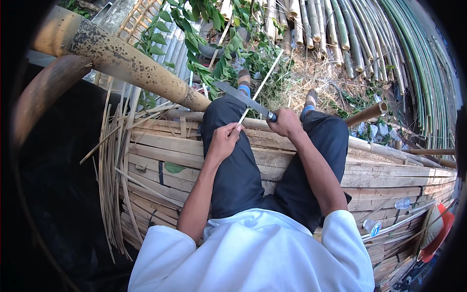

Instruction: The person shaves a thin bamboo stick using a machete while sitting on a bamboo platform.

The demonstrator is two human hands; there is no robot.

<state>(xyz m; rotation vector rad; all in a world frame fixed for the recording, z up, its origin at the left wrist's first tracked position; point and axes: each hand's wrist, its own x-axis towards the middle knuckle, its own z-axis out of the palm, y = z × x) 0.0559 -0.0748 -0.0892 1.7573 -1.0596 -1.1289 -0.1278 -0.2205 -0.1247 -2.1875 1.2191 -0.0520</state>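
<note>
Between the fingers of my left hand (224, 140) is the near end of a thin bamboo strip (263, 83), which slants up and away to the right. My right hand (286, 122) is closed around the dark handle of a large knife (240, 97). Its broad grey blade points to the upper left and crosses the strip just beyond my left fingers. Whether the edge bites into the strip, I cannot tell. Both hands are above my knees, over my dark trousers (234, 178).
I sit on stacked bamboo slats (160, 141). Thin strips (113, 194) lie bundled at left, under a thick bamboo pole (131, 58). Cut bamboo poles (335, 29) lie beyond my feet. Leafy branches (194, 34) hang ahead. A plastic cup (372, 227) and a red-edged hat (437, 232) sit right.
</note>
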